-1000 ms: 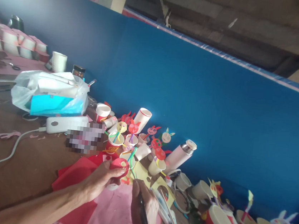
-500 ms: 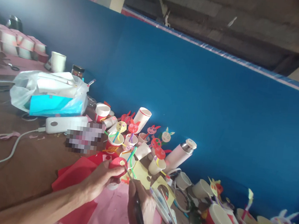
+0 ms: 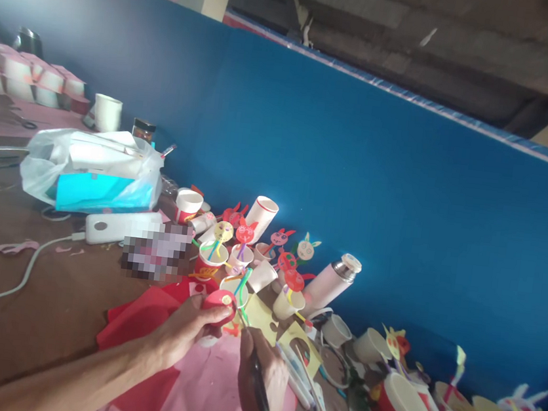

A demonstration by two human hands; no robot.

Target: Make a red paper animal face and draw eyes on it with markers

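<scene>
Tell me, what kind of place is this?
It looks like a craft workshop, maybe a children's craft room. Paper cups topped with paper animal faces on colourful pipe cleaners crowd the table, sheets of red paper lie spread out, and the right hand holds a black marker.

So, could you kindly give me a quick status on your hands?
Left hand holding red paper disc; right hand gripping black marker; pipe cleaners just beside the disc.

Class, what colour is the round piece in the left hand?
The round piece is red with a yellow spot, clearest in the head view.
</scene>
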